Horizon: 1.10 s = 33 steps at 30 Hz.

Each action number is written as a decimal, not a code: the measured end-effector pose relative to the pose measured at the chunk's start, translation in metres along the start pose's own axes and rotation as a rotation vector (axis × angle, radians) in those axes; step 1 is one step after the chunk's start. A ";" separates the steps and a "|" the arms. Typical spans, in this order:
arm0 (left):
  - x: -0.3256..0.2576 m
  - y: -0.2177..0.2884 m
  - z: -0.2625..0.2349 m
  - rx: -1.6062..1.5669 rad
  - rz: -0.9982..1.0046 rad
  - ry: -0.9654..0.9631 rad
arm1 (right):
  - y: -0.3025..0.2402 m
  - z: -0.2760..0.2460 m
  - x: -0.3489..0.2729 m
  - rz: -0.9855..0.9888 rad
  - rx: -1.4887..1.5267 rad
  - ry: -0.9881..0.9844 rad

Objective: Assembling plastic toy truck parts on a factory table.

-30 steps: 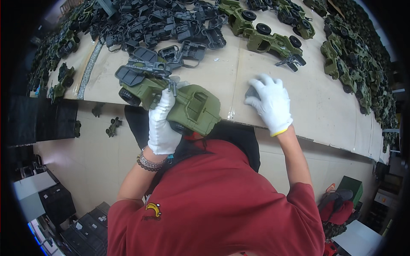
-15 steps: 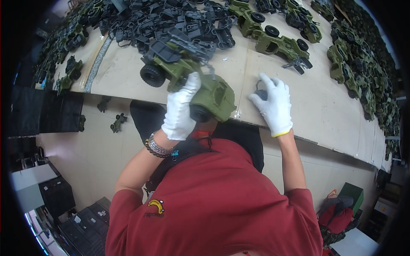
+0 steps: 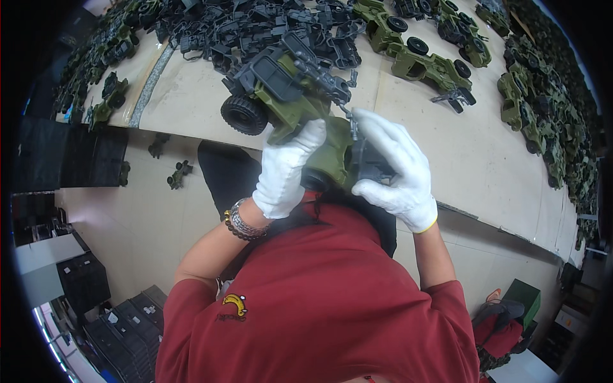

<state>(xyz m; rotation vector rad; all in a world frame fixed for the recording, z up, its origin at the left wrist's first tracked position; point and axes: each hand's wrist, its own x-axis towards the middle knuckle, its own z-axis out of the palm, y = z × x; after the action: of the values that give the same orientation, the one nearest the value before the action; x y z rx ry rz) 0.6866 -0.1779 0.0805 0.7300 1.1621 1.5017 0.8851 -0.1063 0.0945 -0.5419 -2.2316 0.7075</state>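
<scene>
Over the table's near edge, my white-gloved left hand (image 3: 284,172) is closed around an olive-green toy jeep (image 3: 329,150). The jeep is tilted, with a chunky black wheel (image 3: 244,115) at its left. A dark grey plastic frame piece sits on its upper end. My right hand (image 3: 402,175), also gloved, grips a dark grey plastic part (image 3: 371,161) between thumb and fingers, held at the jeep's right end. Whether that part touches the jeep or is fitted to it, I cannot tell. My fingers hide some of both.
A heap of dark grey plastic parts (image 3: 255,25) lies at the table's back. Several green toy jeeps (image 3: 418,64) stand at the back right, and more are piled along the right side (image 3: 543,121) and far left. Two dropped toys, one a jeep (image 3: 179,174), lie on the floor.
My right hand has moved left from the tabletop to the jeep, carrying the dark grey part. The jeep in my left hand has shifted slightly right.
</scene>
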 end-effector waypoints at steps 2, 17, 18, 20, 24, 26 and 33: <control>0.001 0.000 0.000 -0.025 -0.003 0.011 | 0.001 -0.002 -0.002 -0.026 -0.004 0.041; 0.000 0.006 0.004 0.074 0.085 0.002 | 0.002 0.008 -0.006 -0.142 -0.060 0.075; 0.000 0.005 0.004 0.090 0.106 0.000 | 0.002 0.008 -0.005 -0.143 -0.058 0.074; -0.001 0.005 0.003 0.059 0.079 0.008 | 0.002 0.006 -0.004 -0.119 -0.072 0.013; -0.004 0.007 0.003 0.049 0.100 0.002 | 0.001 0.009 -0.006 -0.111 -0.058 -0.009; -0.004 0.008 0.005 0.048 0.105 0.005 | 0.001 0.012 -0.008 -0.126 -0.046 -0.012; -0.001 0.009 0.006 -0.250 0.051 -0.049 | -0.007 -0.004 0.009 -0.181 -0.089 -0.138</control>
<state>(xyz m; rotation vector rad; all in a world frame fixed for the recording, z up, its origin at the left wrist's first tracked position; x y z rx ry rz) 0.6894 -0.1768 0.0908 0.6255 0.9043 1.6272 0.8811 -0.1052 0.1057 -0.3364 -2.4139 0.5695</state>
